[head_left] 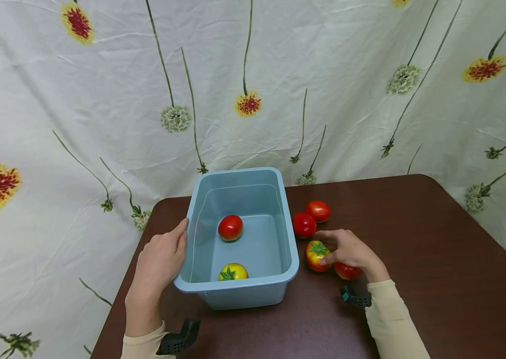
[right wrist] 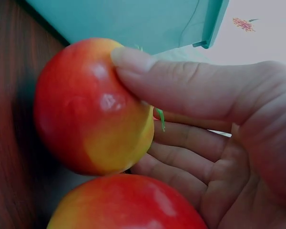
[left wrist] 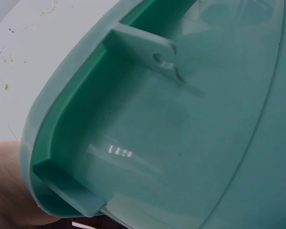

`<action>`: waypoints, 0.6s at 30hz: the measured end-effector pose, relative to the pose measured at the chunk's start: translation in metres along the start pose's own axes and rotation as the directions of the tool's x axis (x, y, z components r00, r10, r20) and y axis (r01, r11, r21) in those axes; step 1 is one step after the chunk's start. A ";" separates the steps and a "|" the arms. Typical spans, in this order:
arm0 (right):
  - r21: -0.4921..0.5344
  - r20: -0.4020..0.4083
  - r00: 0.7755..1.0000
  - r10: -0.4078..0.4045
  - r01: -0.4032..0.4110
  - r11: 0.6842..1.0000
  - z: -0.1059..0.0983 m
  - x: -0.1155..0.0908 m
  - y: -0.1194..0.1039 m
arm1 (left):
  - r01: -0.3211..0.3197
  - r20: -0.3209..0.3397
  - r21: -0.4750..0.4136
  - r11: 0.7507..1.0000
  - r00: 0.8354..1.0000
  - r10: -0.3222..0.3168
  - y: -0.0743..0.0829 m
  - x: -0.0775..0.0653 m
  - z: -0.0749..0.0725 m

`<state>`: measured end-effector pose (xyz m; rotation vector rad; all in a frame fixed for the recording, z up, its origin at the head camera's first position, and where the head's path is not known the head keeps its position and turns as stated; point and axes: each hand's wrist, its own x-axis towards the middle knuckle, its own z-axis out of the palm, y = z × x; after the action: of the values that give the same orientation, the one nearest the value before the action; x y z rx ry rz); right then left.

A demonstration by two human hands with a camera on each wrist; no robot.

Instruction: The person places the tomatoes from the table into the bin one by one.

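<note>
My left hand [head_left: 161, 259] holds the left rim of a light blue plastic tub [head_left: 244, 286]; in the left wrist view only part of that hand [left wrist: 7, 183] shows beside the tub's outer wall [left wrist: 157, 124]. Inside the tub lie a red tomato [head_left: 230, 228] and a yellow tomato [head_left: 233, 272] with a green leafy top. Right of the tub, my right hand [head_left: 347, 248] grips a red-and-yellow tomato [head_left: 317, 259] on the table, its thumb [right wrist: 181, 86] pressed on the skin and the other fingers behind. Another red-and-yellow tomato [right wrist: 128, 205] sits just below that hand.
Two red tomatoes, a nearer one [head_left: 304, 225] and a farther one [head_left: 317, 211], lie against or close to the tub's right side. The dark brown table [head_left: 436, 259] extends to the right. A flowered white cloth [head_left: 347, 99] hangs behind it.
</note>
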<state>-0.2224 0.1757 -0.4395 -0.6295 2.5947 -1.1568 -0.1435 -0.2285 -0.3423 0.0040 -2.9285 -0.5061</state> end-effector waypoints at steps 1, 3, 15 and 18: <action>-0.015 -0.004 1.000 0.006 -0.006 1.000 0.000 0.000 -0.001 | 0.000 -0.001 0.000 1.000 1.000 0.000 0.000 0.000 0.000; -0.034 -0.011 1.000 0.021 -0.021 0.999 0.001 0.001 -0.002 | 0.000 0.000 -0.001 1.000 1.000 0.000 0.000 0.000 0.000; -0.115 -0.010 0.996 0.094 -0.095 0.989 0.007 0.005 -0.007 | 0.002 0.002 0.001 1.000 1.000 -0.002 0.000 0.000 0.000; -0.121 -0.011 0.995 0.095 -0.095 0.988 0.007 0.004 -0.007 | 0.003 0.002 0.000 1.000 1.000 -0.003 0.000 0.000 0.000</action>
<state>-0.2215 0.1645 -0.4391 -0.5205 2.6833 -0.9792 -0.1438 -0.2282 -0.3425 0.0084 -2.9314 -0.5063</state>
